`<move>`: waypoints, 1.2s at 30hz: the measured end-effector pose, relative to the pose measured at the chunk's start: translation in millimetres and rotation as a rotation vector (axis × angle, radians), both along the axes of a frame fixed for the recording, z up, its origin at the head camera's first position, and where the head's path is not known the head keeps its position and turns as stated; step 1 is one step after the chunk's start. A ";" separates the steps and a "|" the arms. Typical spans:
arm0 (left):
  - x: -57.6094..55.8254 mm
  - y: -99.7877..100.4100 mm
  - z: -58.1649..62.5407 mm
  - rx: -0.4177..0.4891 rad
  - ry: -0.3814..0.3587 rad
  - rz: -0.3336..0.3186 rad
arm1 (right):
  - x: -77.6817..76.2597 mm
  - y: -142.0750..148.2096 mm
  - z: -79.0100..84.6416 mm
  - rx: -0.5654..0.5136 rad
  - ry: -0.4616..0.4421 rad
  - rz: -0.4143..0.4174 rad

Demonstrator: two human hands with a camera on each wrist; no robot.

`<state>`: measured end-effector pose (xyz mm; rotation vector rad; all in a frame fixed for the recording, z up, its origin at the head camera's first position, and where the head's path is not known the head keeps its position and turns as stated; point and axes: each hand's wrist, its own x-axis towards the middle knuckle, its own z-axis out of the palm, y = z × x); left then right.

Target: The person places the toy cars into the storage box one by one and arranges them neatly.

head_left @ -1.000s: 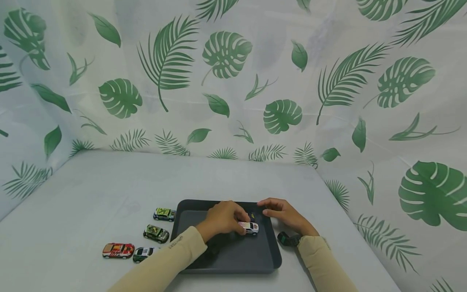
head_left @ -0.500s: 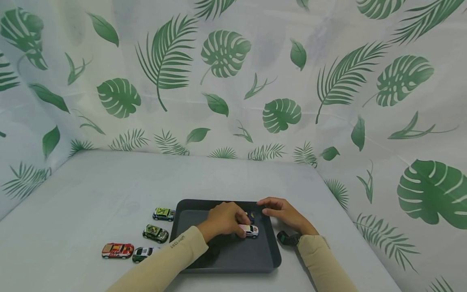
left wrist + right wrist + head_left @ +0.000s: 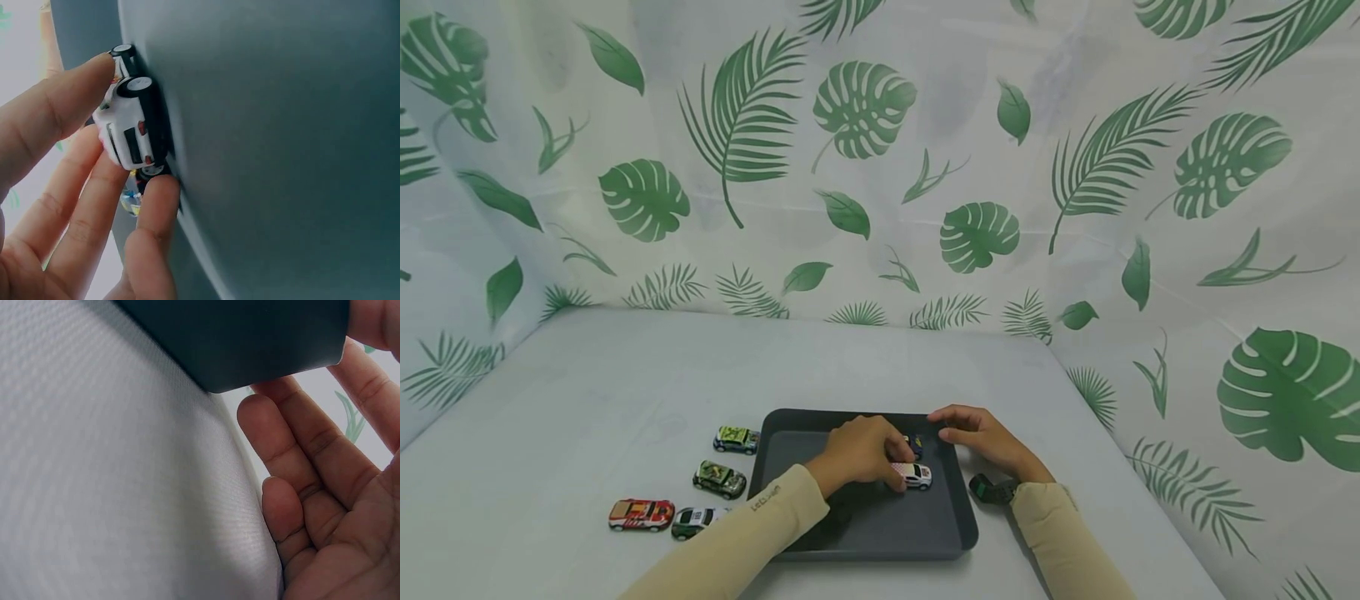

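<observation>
My left hand (image 3: 859, 450) reaches over the dark grey tray (image 3: 887, 533) and pinches a white toy car (image 3: 917, 476) near its right side. Seen from the left wrist, thumb and fingers lie on either side of the car's white body (image 3: 128, 128), its wheels at the tray surface. Just behind it stands a dark blue toy car (image 3: 916, 446), partly covered by my fingers. At the tray's far right corner, my right hand (image 3: 988, 437) touches the rim with thumb and fingertips, the other fingers loosely bent in the right wrist view.
Left of the tray stand a yellow-green toy car (image 3: 736, 440), a camouflage-patterned one (image 3: 719, 479), a red and orange one (image 3: 642, 515), and a white and green one (image 3: 694, 522) partly behind my left sleeve. A leaf-print cloth (image 3: 880, 183) hangs behind the white table (image 3: 625, 383).
The white toy car has shifted very slightly toward me in my left hand, and more of the dark blue car shows behind it. My right hand stays at the tray corner.
</observation>
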<state>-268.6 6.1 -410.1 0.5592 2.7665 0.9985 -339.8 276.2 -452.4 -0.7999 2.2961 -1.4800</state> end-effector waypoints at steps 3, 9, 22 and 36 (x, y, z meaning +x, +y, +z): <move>-0.2 -1.1 1.4 -0.005 0.001 0.002 | -0.6 0.4 -0.7 -0.004 0.001 0.001; 2.2 -5.4 7.6 0.016 0.032 0.019 | -0.8 0.5 -1.7 -0.008 0.007 0.006; -1.4 -32.3 19.9 0.283 -0.077 -0.209 | -0.6 -0.6 -1.0 -0.001 0.005 0.008; 1.9 -62.7 24.6 0.376 -0.085 -0.351 | 1.7 -1.6 1.3 0.005 0.000 -0.009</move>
